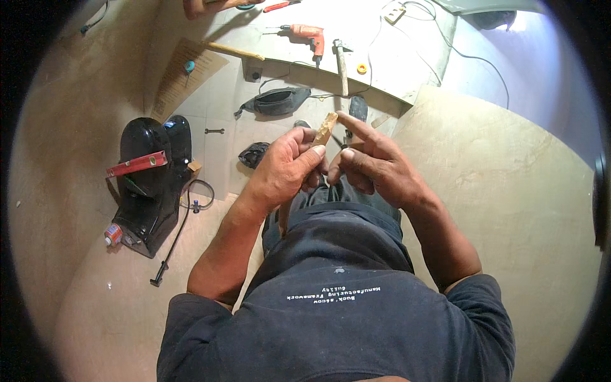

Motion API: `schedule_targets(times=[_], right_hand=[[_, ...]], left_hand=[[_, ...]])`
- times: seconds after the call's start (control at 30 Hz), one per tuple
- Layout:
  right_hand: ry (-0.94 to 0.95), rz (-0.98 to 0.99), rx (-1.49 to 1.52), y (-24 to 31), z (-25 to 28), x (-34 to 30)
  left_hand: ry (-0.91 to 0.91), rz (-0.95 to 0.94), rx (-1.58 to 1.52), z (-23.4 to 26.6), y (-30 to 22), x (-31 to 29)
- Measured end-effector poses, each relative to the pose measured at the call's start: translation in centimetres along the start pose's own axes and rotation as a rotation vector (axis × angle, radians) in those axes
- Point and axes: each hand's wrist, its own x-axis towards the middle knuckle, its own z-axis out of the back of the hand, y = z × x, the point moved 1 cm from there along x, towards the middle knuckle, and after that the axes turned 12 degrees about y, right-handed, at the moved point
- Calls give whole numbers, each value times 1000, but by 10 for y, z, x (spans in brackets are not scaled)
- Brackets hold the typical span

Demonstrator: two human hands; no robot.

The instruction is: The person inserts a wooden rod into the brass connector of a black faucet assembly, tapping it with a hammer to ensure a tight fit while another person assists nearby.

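Observation:
In front of my waist, my left hand [294, 159] grips a tan wooden piece [325, 129] with a rough, chipped upper end, thumb pressed along its side. A brown length showing below that hand may be the same piece; the hand hides the join. Beside it is my right hand [375, 162], its index finger stretched toward the piece's tip, either touching or very close. The right thumb stands apart from the index, and the other fingers curl under. Nothing shows in the right hand.
Ahead, an orange drill [308, 37], a hammer [342, 67] and a yellow tape roll [362, 69] lie on a pale surface. A black waist bag [277, 100] is nearer. At left, a red spirit level [136, 163] rests on a black moulded object [153, 191]. Cables trail at far right.

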Motion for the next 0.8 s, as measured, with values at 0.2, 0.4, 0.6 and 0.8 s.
schedule_targets(times=[0.2, 0.4, 0.6, 0.8], right_hand=[[-25, -5, 344, -12, -42, -12], [22, 61, 457, -37, -44, -19], [-159, 153, 439, -55, -44, -21], [-156, 135, 426, -56, -37, -30]], left_hand=[[39, 66, 194, -26, -10, -33], [10, -74, 318, -34, 12, -33], [-94, -128, 734, -43, 7, -30], [-134, 23, 863, -45, 10, -28]])
